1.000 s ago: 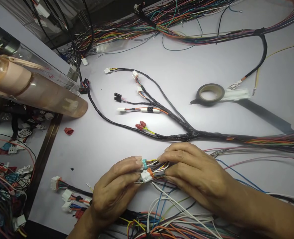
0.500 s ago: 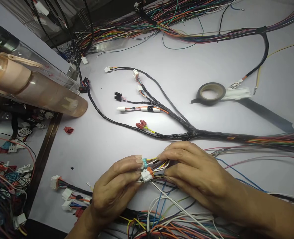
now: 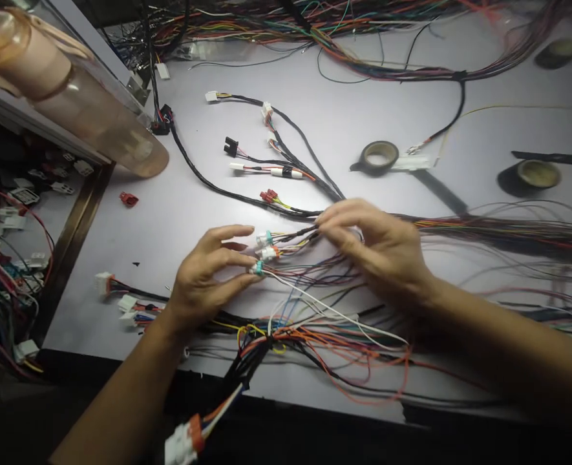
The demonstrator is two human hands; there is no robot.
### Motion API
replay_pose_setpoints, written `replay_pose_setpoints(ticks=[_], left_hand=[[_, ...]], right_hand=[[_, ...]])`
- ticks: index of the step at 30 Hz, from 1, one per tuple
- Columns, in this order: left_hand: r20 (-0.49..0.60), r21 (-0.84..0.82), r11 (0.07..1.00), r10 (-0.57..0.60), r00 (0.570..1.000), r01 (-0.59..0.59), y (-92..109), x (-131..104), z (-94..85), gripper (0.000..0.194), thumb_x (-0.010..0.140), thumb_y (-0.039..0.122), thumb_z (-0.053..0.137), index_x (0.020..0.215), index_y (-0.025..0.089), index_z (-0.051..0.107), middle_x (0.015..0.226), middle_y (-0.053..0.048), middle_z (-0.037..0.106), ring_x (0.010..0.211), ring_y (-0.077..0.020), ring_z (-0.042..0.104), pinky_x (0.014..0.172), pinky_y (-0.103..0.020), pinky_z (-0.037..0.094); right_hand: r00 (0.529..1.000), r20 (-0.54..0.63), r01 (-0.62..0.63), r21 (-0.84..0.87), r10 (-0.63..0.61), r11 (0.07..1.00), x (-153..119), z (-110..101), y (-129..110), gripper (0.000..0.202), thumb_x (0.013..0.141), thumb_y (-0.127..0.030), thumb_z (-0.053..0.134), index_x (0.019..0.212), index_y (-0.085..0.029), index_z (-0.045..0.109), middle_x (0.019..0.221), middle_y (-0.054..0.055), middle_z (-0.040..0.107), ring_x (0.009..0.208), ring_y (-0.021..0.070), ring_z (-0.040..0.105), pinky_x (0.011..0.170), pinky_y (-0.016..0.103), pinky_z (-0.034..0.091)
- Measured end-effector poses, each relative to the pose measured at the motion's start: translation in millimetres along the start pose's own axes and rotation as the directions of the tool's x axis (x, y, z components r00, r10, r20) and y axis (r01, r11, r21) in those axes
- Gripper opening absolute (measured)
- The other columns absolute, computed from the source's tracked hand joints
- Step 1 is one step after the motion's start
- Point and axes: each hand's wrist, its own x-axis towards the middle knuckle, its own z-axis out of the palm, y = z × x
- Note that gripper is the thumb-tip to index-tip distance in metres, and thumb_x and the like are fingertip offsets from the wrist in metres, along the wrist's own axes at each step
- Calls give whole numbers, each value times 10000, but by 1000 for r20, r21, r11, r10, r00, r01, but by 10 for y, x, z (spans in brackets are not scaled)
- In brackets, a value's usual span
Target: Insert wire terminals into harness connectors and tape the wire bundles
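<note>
My left hand [image 3: 212, 274] pinches a small teal-and-white connector [image 3: 257, 267] between finger and thumb, its other fingers spread. Just above lie a white connector with an orange end [image 3: 267, 252] and another white-and-teal connector [image 3: 263, 239], their wires running right. My right hand [image 3: 373, 242] is closed at the fingertips on the dark wrapped wires of these connectors. Beyond the hands lies a black-taped harness [image 3: 208, 184] with several branches, among them a red connector pair [image 3: 269, 196] and a black connector [image 3: 231, 146].
A pinkish bottle [image 3: 116, 126] lies at the upper left, beside a bin of loose connectors [image 3: 19, 219]. Tape rolls [image 3: 380, 155] sit at the right. Loose wires [image 3: 315, 342] and a white-and-orange connector [image 3: 183, 444] are near the front edge.
The view has shifted, showing more of the table's front and right. My left hand's fingers have spread, and the connectors now lie apart. My right hand has moved back along the wires.
</note>
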Motion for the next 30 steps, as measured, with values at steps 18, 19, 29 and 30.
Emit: replay_pose_setpoints(ticks=[18, 19, 29, 30], left_hand=[[-80, -439, 896, -116, 990, 70, 15, -92, -207, 248, 638, 236, 836, 830, 159, 700, 823, -53, 713, 778, -169, 669, 744, -312, 567], [-65, -439, 896, -108, 992, 69, 16, -88, -211, 248, 636, 236, 838, 829, 160, 703, 821, -53, 713, 778, -169, 670, 742, -308, 567], [-196, -426, 887, -282, 939, 177, 83, -44, -318, 279, 588, 262, 867, 810, 195, 714, 802, -11, 714, 731, -156, 667, 774, -315, 599], [-215, -414, 885, -323, 922, 213, 89, -74, -320, 289, 580, 271, 871, 811, 197, 713, 801, -7, 715, 729, -157, 669, 782, -320, 601]], right_hand=[[725, -414, -501, 232, 550, 834, -1052, -417, -312, 269, 781, -423, 695, 754, -157, 671, 742, 45, 704, 702, 134, 594, 771, 323, 483], [713, -424, -503, 245, 558, 829, -1102, -407, -317, 266, 782, -422, 696, 749, -159, 671, 733, 43, 702, 696, 133, 586, 766, 317, 476], [796, -387, -522, -51, 465, 852, -1257, -812, -405, 346, 866, -481, 593, 828, -158, 711, 818, 57, 726, 689, 142, 580, 722, 303, 471], [804, -399, -524, -123, 441, 843, -1311, -855, -418, 337, 873, -474, 587, 833, -165, 712, 824, 53, 725, 703, 149, 589, 718, 304, 468]])
